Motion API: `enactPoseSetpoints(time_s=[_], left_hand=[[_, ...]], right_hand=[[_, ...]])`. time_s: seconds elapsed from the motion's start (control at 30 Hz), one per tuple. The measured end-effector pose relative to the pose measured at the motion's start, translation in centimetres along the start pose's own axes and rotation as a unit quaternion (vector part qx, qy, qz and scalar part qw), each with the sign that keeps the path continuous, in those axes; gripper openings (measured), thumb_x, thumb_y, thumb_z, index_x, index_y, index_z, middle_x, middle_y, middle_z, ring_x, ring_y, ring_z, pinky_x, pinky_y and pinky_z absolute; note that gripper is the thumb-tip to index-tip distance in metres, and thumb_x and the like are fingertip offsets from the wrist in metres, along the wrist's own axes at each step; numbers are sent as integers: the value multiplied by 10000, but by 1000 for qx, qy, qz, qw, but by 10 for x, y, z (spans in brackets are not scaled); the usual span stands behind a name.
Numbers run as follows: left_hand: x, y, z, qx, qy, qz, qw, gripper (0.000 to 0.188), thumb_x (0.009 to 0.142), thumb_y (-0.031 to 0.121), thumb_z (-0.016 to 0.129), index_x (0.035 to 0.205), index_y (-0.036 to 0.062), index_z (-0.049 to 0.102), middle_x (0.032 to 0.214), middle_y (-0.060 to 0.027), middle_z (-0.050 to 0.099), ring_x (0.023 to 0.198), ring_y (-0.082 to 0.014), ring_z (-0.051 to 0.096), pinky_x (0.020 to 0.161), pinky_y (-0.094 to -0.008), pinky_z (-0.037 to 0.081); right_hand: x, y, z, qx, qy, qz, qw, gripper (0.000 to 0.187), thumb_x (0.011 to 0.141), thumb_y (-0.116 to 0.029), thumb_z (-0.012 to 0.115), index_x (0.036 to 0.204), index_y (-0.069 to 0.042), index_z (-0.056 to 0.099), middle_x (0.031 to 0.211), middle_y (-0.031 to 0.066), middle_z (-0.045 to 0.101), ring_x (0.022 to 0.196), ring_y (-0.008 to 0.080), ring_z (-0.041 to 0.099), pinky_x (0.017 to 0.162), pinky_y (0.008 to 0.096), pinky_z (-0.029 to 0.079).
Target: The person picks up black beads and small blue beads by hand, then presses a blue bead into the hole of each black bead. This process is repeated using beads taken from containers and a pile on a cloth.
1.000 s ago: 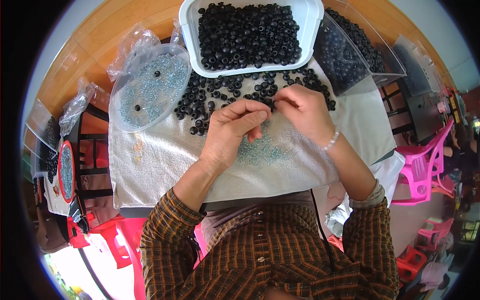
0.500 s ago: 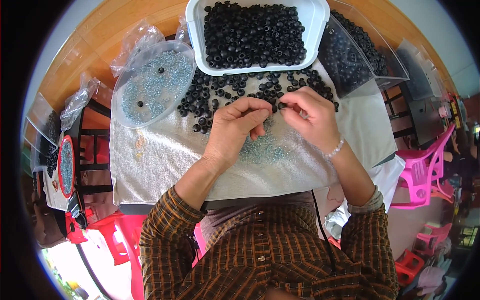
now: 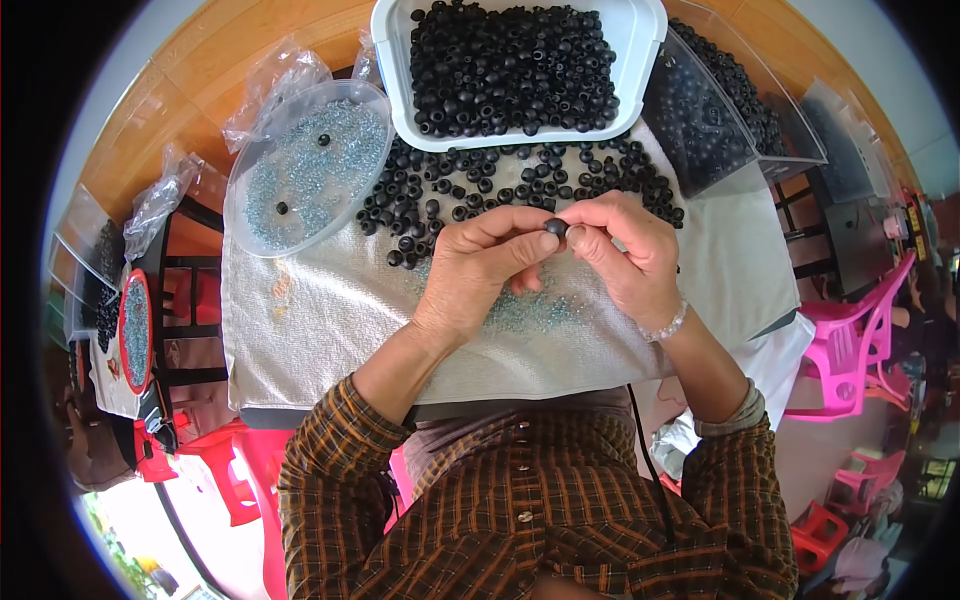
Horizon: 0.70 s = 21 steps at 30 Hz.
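A round black bead (image 3: 556,229) sits between the fingertips of both hands, above the cloth. My left hand (image 3: 482,262) pinches it from the left with thumb and forefinger. From the other side, the thumb and fingers of my right hand (image 3: 628,250) close on the same bead. Below the hands lies a patch of small pale blue glass beads (image 3: 535,312) on the white towel (image 3: 330,335). Loose black beads (image 3: 405,205) are scattered just beyond the hands. Whether a thread runs through the held bead is too small to make out.
A white tub (image 3: 398,105) of black beads stands at the back. Left of it is a clear oval tray (image 3: 240,215) of blue beads with two black ones. A clear bin (image 3: 735,120) of black beads stands at the right. Pink chairs (image 3: 840,340) are beyond the table.
My right hand has closed in on my left, bringing the black bead to the left fingertips. Both hands now meet at that bead.
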State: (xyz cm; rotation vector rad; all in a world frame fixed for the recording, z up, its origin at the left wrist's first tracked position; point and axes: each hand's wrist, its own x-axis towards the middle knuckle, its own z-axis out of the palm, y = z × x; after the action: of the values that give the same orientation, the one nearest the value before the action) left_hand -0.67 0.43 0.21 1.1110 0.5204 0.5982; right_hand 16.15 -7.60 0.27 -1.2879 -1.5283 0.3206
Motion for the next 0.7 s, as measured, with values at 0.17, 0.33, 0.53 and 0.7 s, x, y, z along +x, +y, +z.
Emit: enactPoseSetpoints(time_s=[0.17,0.33,0.53,0.7], left_hand=[[0,2,-3,18,0,-4,1000,133,851,87,685,975,42,674,781,9,641,600,-45,538,526,-179,424],[-1,6,1,23,-3,-25,999,108,841,51,676,945,58,647,775,21,623,606,-38,535,538,-174,423],[1,3,-1,16,-25,-16,999,126,839,44,677,950,67,621,781,25,617,612,-37,544,545,-171,424],[3,4,-4,-5,-40,-38,998,119,842,38,670,947,65,621,786,17,622,605,-45,546,538,-178,420]], right_hand=[[4,-9,-3,-24,-23,-68,997,191,791,15,648,976,-29,663,828,52,632,623,96,561,540,223,437],[2,0,-2,-56,-24,-107,992,276,718,19,676,982,-50,642,803,48,625,612,108,569,514,230,422],[3,-3,-3,-40,-21,-107,993,327,672,25,697,980,-56,624,781,46,623,615,126,590,504,230,417],[5,3,-4,-79,-11,-197,977,283,664,32,720,926,-39,638,776,65,633,592,151,608,488,248,441]])
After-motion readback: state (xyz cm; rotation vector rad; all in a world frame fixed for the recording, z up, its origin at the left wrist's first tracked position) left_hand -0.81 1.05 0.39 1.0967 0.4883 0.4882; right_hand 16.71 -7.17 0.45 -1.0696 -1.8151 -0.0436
